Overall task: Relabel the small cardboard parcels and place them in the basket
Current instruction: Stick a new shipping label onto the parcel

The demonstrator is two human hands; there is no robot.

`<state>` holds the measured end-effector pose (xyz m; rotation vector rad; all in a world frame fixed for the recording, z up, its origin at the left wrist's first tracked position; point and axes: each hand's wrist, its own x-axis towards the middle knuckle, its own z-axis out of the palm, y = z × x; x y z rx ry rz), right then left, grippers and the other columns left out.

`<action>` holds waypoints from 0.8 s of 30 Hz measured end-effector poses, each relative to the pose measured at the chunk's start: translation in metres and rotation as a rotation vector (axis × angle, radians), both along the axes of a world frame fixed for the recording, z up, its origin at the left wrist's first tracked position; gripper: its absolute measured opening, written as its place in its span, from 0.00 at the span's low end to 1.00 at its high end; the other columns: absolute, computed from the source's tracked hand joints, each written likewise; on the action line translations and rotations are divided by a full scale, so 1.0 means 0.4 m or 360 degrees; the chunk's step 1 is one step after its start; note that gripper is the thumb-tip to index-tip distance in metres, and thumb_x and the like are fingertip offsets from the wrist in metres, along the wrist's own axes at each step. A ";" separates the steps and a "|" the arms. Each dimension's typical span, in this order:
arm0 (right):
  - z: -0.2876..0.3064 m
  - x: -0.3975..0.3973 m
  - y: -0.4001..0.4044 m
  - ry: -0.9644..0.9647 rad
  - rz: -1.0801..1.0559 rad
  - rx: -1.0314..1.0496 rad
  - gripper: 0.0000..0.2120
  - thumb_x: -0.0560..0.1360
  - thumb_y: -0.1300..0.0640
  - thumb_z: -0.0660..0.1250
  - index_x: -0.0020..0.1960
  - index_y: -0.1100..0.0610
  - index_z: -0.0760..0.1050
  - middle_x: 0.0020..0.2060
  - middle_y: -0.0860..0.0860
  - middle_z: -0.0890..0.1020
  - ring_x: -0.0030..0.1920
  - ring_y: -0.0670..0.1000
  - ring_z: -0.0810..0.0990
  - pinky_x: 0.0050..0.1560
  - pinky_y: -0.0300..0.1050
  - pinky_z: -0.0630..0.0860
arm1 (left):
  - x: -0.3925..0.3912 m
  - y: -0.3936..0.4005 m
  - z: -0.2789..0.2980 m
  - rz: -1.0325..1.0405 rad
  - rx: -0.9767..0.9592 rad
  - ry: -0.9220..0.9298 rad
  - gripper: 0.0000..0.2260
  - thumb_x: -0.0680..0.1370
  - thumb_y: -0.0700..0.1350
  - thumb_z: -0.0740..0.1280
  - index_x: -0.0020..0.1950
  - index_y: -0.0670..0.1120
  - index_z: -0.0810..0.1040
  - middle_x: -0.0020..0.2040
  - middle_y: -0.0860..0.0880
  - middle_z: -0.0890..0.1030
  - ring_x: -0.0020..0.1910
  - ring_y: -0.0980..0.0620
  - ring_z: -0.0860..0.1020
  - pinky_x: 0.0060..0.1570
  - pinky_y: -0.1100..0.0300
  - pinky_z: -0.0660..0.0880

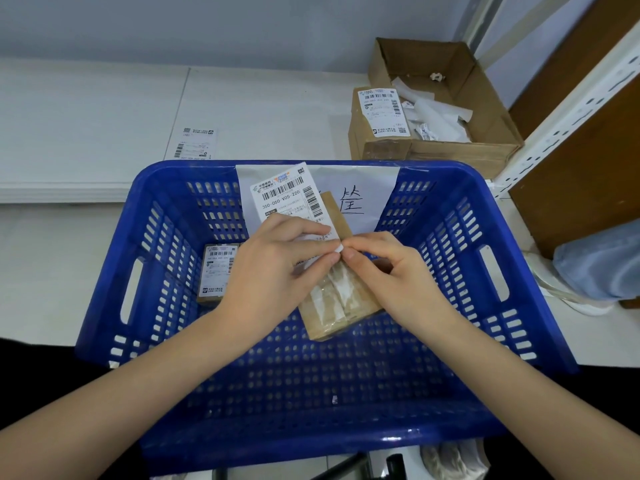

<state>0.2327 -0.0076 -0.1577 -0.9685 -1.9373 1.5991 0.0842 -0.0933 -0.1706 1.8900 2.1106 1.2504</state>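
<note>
Above the basket (pixel 512 386), both hands' fingers (pixel 322 259) pinch a tape-wrapped brown parcel (pixel 341 299).

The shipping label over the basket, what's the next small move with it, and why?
Probably peel the backing away at the corner. Both hands, left and right, pinch the shipping label at its lower corner, above the small parcel held over the blue basket. The label stands up off the parcel, not yet stuck down.
</note>
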 end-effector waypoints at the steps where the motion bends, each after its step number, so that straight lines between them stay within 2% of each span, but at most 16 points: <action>1: 0.000 0.000 0.000 0.0000 0.0004 0.0000 0.08 0.77 0.58 0.66 0.50 0.48 0.81 0.53 0.50 0.79 0.52 0.41 0.79 0.53 0.35 0.75 | -0.001 0.000 -0.001 -0.0001 -0.0005 0.0001 0.13 0.76 0.54 0.64 0.52 0.51 0.85 0.51 0.53 0.83 0.52 0.55 0.75 0.50 0.60 0.73; 13: -0.001 -0.002 -0.005 0.0020 -0.0033 0.0004 0.11 0.76 0.60 0.67 0.46 0.44 0.81 0.50 0.48 0.79 0.51 0.43 0.79 0.55 0.40 0.76 | 0.003 0.000 -0.006 -0.0006 -0.0025 -0.0028 0.13 0.76 0.54 0.64 0.52 0.51 0.85 0.51 0.54 0.82 0.51 0.55 0.75 0.50 0.61 0.72; 18: -0.001 -0.004 -0.005 0.0030 -0.0045 -0.0010 0.10 0.75 0.60 0.68 0.46 0.46 0.81 0.49 0.48 0.79 0.50 0.41 0.79 0.52 0.36 0.75 | 0.006 -0.002 -0.002 0.0021 -0.0046 -0.0062 0.14 0.75 0.55 0.64 0.51 0.51 0.85 0.50 0.55 0.82 0.51 0.57 0.74 0.49 0.62 0.73; 24: 0.003 -0.006 -0.009 -0.0003 -0.0030 0.0027 0.09 0.75 0.58 0.69 0.45 0.44 0.81 0.51 0.49 0.79 0.50 0.42 0.79 0.54 0.36 0.75 | 0.003 0.005 0.015 0.0056 -0.0081 -0.0263 0.14 0.73 0.56 0.64 0.46 0.51 0.86 0.48 0.57 0.81 0.51 0.60 0.73 0.52 0.74 0.66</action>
